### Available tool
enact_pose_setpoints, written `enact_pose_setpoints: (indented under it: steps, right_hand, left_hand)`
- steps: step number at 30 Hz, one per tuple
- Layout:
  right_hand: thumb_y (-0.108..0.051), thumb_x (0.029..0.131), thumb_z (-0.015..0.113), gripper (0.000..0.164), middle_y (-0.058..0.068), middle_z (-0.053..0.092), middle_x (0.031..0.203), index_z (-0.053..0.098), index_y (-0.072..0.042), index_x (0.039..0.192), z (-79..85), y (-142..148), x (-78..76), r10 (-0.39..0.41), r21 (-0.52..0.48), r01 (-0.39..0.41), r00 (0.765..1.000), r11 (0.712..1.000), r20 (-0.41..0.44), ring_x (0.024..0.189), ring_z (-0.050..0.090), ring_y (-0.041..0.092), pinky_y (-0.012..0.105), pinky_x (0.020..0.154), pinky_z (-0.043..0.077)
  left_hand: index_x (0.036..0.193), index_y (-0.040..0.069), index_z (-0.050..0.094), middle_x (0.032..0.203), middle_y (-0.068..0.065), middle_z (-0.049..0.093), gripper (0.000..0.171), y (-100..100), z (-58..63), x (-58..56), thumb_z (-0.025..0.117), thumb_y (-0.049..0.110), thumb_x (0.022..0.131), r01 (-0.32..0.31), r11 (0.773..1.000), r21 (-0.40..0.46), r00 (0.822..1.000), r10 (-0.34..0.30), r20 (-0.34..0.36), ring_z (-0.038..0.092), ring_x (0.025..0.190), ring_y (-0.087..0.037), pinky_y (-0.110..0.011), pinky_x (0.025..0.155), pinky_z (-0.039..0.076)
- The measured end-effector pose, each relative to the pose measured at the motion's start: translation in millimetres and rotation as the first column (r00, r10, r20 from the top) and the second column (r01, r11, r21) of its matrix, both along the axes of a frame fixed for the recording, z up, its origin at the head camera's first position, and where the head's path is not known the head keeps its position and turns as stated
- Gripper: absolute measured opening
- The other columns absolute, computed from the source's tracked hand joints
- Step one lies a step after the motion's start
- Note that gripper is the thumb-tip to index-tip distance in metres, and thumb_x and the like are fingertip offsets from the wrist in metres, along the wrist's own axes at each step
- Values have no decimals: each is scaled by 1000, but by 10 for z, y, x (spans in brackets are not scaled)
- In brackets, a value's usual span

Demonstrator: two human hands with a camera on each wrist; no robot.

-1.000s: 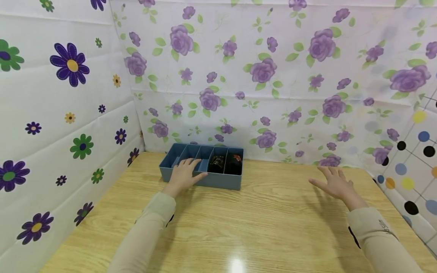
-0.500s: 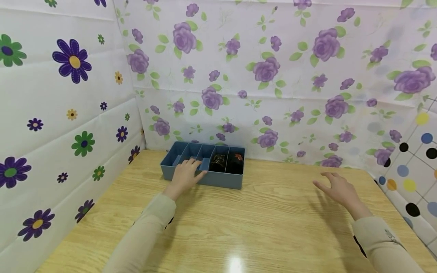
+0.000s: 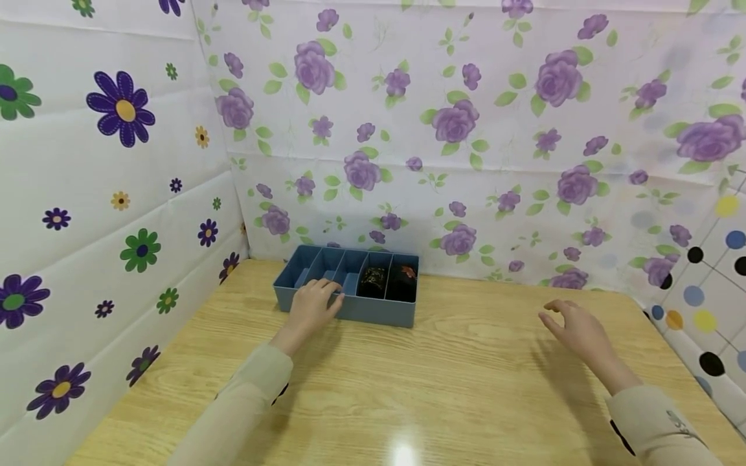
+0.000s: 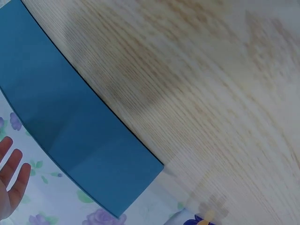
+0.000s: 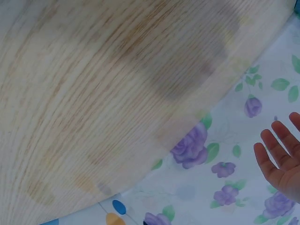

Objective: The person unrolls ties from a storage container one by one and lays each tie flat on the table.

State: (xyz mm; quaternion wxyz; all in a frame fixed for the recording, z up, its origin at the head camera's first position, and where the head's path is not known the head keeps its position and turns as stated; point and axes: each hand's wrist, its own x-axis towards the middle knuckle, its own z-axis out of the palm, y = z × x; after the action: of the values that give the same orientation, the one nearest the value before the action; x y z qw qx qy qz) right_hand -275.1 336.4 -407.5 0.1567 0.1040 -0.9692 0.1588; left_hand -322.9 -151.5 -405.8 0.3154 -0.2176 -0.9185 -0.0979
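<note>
A blue box (image 3: 373,312) with several compartments stands near the back of the table. Its two right compartments hold dark rolled pieces: one black with gold specks (image 3: 373,282), the other black with a red leaf-like mark (image 3: 402,283). My left hand (image 3: 311,307) hovers in front of the box's left half, fingers loosely bent, holding nothing; the left wrist view has the box's plain side (image 4: 70,117) and the fingers apart from it. Over the table's right side my right hand (image 3: 579,330) hangs in the air with relaxed fingers and nothing in them.
The wooden table (image 3: 454,382) meets a rose-printed cloth wall (image 3: 408,213) at the back. A flower-printed wall (image 3: 175,259) borders it on the left, a dotted one (image 3: 713,291) on the right.
My left hand has drawn back slightly from the box, its fingers more bent. My right hand has shifted a little right and its spread fingers have come together. The box stays put.
</note>
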Motion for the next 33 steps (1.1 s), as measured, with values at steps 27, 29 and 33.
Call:
enact_pose_setpoints:
  steps: [27, 29, 33]
  right_hand:
    - [-4, 85, 66, 15, 20, 68, 97, 67, -1, 99, 79, -480, 143, 174, 41, -170, 941, 985, -290, 55, 54, 12, 29, 50, 46]
    - [-4, 84, 66, 16, 19, 68, 96, 67, -1, 100, 93, -530, 156, 191, 40, -187, 934, 981, -303, 60, 59, 18, 32, 52, 48]
    - [-4, 84, 67, 18, 18, 68, 97, 67, -3, 101, 128, -628, 166, 213, 35, -212, 924, 977, -317, 70, 63, 26, 37, 56, 50]
  left_hand:
    - [78, 9, 74, 69, -4, 68, 12, -204, 2, 103, 73, 21, 82, 7, 1000, -13, 992, -9, -124, 59, 54, -18, -30, 45, 47]
    - [77, 9, 74, 67, -4, 67, 14, -218, 13, 106, 73, 21, 82, 0, 1000, -18, 993, -2, -121, 59, 54, -18, -29, 44, 47]
    - [77, 8, 73, 67, -5, 68, 14, -255, 12, 100, 73, 21, 82, -15, 1000, -17, 993, 12, -121, 61, 56, -19, -29, 47, 49]
